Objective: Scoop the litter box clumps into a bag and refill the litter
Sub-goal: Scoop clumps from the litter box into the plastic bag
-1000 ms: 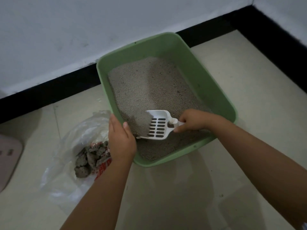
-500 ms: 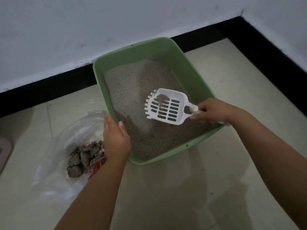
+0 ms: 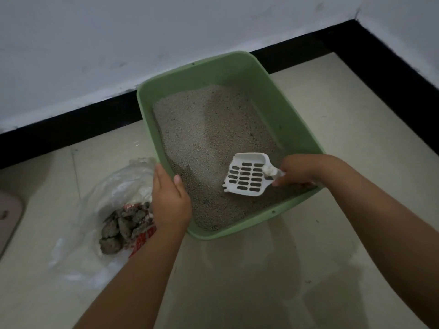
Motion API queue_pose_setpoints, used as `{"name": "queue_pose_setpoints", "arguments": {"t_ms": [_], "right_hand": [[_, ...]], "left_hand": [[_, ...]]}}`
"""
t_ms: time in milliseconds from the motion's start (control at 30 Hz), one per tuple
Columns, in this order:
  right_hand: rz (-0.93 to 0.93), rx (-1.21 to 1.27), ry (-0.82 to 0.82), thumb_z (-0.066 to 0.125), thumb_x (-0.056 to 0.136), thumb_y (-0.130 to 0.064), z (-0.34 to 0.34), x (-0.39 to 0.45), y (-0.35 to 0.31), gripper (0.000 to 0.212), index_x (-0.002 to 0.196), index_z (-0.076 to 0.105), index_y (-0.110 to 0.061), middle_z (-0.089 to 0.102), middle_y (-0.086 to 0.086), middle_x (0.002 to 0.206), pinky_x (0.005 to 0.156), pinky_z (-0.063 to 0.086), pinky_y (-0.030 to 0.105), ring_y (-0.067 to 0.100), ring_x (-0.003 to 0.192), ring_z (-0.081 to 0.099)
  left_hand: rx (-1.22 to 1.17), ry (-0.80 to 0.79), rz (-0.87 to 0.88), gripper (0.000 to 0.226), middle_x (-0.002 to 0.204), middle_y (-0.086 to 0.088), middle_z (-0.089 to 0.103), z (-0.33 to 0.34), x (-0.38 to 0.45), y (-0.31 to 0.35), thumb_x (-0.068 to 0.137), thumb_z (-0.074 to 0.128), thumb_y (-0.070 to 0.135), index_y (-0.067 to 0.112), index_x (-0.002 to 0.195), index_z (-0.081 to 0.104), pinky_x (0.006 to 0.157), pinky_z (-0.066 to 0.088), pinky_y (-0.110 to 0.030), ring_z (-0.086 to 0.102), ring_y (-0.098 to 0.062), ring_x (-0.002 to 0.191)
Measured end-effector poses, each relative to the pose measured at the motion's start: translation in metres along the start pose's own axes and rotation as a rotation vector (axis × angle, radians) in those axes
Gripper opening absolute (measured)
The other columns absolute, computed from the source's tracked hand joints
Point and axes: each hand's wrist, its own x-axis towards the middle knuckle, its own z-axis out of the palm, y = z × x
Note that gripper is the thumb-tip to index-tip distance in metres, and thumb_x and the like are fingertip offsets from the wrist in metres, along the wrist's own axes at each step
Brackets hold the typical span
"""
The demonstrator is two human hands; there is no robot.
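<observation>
A green litter box (image 3: 280,96) sits on the floor against the wall, holding grey litter (image 3: 209,129). My right hand (image 3: 300,170) grips the handle of a white slotted scoop (image 3: 247,174), whose empty head lies low over the litter near the box's front right. My left hand (image 3: 169,198) grips the box's left rim, thumb inside. To the left of the box a clear plastic bag (image 3: 114,193) lies open on the floor with several grey clumps (image 3: 121,226) in it.
A black skirting board (image 3: 59,129) runs along the white wall behind the box and down the right side. A pale flat object (image 3: 9,217) shows at the left edge. Cream floor tiles (image 3: 344,129) surround the box.
The scoop rose out of the litter, sifted empty above the box's middle, then came back down toward the front right. My left hand stayed on the rim.
</observation>
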Motion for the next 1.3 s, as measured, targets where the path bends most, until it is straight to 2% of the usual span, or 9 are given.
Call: {"name": "queue_pose_setpoints", "arguments": {"t_ms": [100, 167, 300, 367, 500, 767, 1033, 1167, 1300], "right_hand": [[-0.064, -0.122, 0.011, 0.047, 0.095, -0.034, 0.008, 0.002, -0.033, 0.032, 0.097, 0.061, -0.005, 0.053, 0.007, 0.073, 0.055, 0.036, 0.026, 0.018, 0.061, 0.046], [-0.108, -0.174, 0.02, 0.039, 0.099, -0.029, 0.015, 0.005, -0.055, 0.04, 0.129, 0.047, -0.004, 0.061, 0.017, 0.099, 0.058, 0.038, 0.026, 0.024, 0.076, 0.051], [-0.106, -0.1, 0.056, 0.03, 0.101, -0.025, 0.022, 0.037, -0.086, 0.044, 0.142, 0.026, -0.01, 0.049, 0.015, 0.077, 0.052, 0.031, 0.027, 0.022, 0.064, 0.046], [-0.067, 0.008, 0.078, 0.03, 0.101, -0.027, 0.026, 0.054, -0.097, 0.047, 0.145, 0.025, -0.013, 0.057, 0.024, 0.105, 0.07, 0.041, 0.033, 0.03, 0.093, 0.057], [-0.027, 0.208, 0.266, 0.034, 0.1, -0.035, 0.03, 0.072, -0.116, 0.046, 0.13, 0.048, -0.004, 0.055, 0.018, 0.128, 0.093, 0.042, 0.036, 0.031, 0.118, 0.053], [-0.031, 0.358, 0.43, 0.046, 0.093, -0.043, 0.029, 0.092, -0.114, 0.048, 0.111, 0.061, -0.001, 0.063, 0.016, 0.113, 0.068, 0.038, 0.029, 0.029, 0.102, 0.06], [-0.119, 0.335, 0.498, 0.045, 0.093, -0.043, 0.026, 0.083, -0.087, 0.046, 0.098, 0.063, -0.001, 0.062, 0.014, 0.092, 0.067, 0.032, 0.028, 0.028, 0.087, 0.057], [-0.166, 0.324, 0.562, 0.046, 0.094, -0.04, 0.022, 0.067, -0.07, 0.044, 0.057, 0.039, -0.017, 0.04, -0.003, 0.06, 0.066, 0.029, 0.025, 0.019, 0.075, 0.046], [-0.186, 0.282, 0.602, 0.048, 0.093, -0.041, 0.017, 0.052, -0.055, 0.046, 0.056, 0.029, -0.022, 0.04, 0.0, 0.061, 0.056, 0.028, 0.029, 0.02, 0.074, 0.045]], "left_hand": [[-0.005, -0.002, 0.001, 0.053, 0.155, -0.015, 0.016, 0.0, 0.0, 0.0, 0.1, 0.029, 0.016, 0.0, 0.147, 0.011, 0.114, 0.014, -0.027, 0.017, -0.025, 0.143], [-0.006, -0.004, -0.001, 0.052, 0.154, -0.016, 0.017, 0.0, 0.001, 0.0, 0.1, 0.029, 0.015, 0.0, 0.146, 0.011, 0.113, 0.014, -0.026, 0.017, -0.025, 0.143], [0.001, -0.016, 0.001, 0.053, 0.155, -0.013, 0.015, 0.001, 0.002, 0.0, 0.1, 0.028, 0.016, 0.001, 0.147, 0.01, 0.112, 0.011, -0.022, 0.015, -0.022, 0.144], [0.006, -0.018, 0.0, 0.053, 0.155, -0.012, 0.014, 0.001, 0.002, -0.001, 0.1, 0.028, 0.016, 0.001, 0.147, 0.009, 0.112, 0.011, -0.022, 0.014, -0.021, 0.144], [0.025, -0.025, -0.011, 0.053, 0.156, -0.012, 0.014, 0.001, 0.003, -0.001, 0.1, 0.028, 0.016, 0.002, 0.147, 0.009, 0.114, 0.012, -0.024, 0.014, -0.021, 0.144], [0.074, -0.031, -0.038, 0.053, 0.154, -0.013, 0.018, -0.001, 0.003, -0.001, 0.1, 0.028, 0.017, 0.002, 0.147, 0.011, 0.116, 0.018, -0.034, 0.019, -0.025, 0.142], [0.1, -0.029, -0.034, 0.053, 0.156, -0.011, 0.015, 0.0, 0.003, 0.0, 0.1, 0.025, 0.02, 0.004, 0.148, 0.008, 0.116, 0.016, -0.033, 0.017, -0.024, 0.143], [0.087, -0.025, -0.029, 0.053, 0.156, -0.011, 0.014, 0.0, 0.002, -0.001, 0.101, 0.025, 0.021, 0.004, 0.148, 0.008, 0.115, 0.016, -0.032, 0.016, -0.023, 0.143], [0.072, -0.021, -0.034, 0.053, 0.155, -0.011, 0.016, 0.0, 0.002, -0.001, 0.101, 0.026, 0.021, 0.005, 0.148, 0.01, 0.115, 0.018, -0.034, 0.018, -0.024, 0.143]]}}
